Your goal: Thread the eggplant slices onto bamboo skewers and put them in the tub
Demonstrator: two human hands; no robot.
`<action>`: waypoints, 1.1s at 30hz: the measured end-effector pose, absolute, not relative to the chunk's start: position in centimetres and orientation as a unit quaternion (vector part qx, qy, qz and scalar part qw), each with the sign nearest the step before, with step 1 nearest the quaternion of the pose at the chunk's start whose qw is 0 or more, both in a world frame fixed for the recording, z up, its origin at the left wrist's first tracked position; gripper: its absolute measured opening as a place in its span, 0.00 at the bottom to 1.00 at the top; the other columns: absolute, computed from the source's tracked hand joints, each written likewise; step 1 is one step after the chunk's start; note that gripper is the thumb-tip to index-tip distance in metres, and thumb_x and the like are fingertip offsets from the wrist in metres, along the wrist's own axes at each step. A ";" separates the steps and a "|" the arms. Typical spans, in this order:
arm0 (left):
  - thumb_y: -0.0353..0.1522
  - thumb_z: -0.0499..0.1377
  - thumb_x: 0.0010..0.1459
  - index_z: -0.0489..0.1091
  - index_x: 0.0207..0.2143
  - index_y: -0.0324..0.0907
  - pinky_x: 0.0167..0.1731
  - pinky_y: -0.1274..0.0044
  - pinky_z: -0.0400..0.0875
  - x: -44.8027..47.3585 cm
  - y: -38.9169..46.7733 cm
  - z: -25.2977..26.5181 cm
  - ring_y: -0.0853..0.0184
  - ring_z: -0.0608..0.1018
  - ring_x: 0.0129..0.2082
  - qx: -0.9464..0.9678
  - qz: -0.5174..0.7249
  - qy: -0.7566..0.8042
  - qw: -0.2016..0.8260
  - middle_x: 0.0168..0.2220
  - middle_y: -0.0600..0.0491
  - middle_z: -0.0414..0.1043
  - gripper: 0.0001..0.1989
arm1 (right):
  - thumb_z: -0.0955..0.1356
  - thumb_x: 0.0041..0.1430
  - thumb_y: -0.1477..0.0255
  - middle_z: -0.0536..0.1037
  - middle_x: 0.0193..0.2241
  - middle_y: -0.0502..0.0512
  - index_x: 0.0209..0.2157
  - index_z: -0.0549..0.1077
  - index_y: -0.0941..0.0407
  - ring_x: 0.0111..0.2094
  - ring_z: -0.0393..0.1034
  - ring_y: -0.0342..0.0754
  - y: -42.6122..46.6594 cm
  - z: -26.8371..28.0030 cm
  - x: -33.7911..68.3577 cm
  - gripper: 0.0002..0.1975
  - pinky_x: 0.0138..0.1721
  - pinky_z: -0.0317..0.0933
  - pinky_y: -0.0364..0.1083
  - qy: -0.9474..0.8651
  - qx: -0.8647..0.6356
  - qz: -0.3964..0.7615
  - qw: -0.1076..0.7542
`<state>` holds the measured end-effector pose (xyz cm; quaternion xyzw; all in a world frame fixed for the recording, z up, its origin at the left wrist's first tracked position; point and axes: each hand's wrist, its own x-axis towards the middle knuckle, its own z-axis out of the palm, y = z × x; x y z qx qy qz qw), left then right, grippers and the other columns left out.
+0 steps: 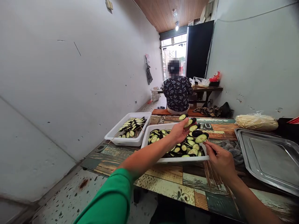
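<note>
- Threading eggplant slices (pixel 201 138) onto a thin stick (pixel 205 142) looks to be the step in hand.
- The right hand (pixel 220 160) has its fingers pinched closed around the stick's near end.
- The left hand (pixel 179 132) has its fingers partly curled against the row; I cannot tell whether they grip a slice.
- That row hangs over the white tub (pixel 184 160) of loose slices (pixel 177 150) on the desk (pixel 163 183); loaded sticks (pixel 132 125) lie in the second tub (pixel 123 142).
- The next move, I'd judge, calls for holding the stick steady and keeping the slices lined up.
</note>
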<state>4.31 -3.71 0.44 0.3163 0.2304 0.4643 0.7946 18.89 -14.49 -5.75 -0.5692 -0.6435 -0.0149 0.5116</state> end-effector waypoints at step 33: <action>0.27 0.58 0.56 0.74 0.32 0.35 0.49 0.71 0.68 2.3 -1.7 1.5 0.65 0.79 0.38 0.345 0.514 0.203 0.759 0.32 0.48 0.78 0.05 | 0.63 0.58 0.65 0.81 0.38 0.56 0.39 0.79 0.55 0.38 0.77 0.53 -14.6 -6.0 19.2 0.15 0.39 0.71 0.49 -0.643 -0.565 0.001 0.516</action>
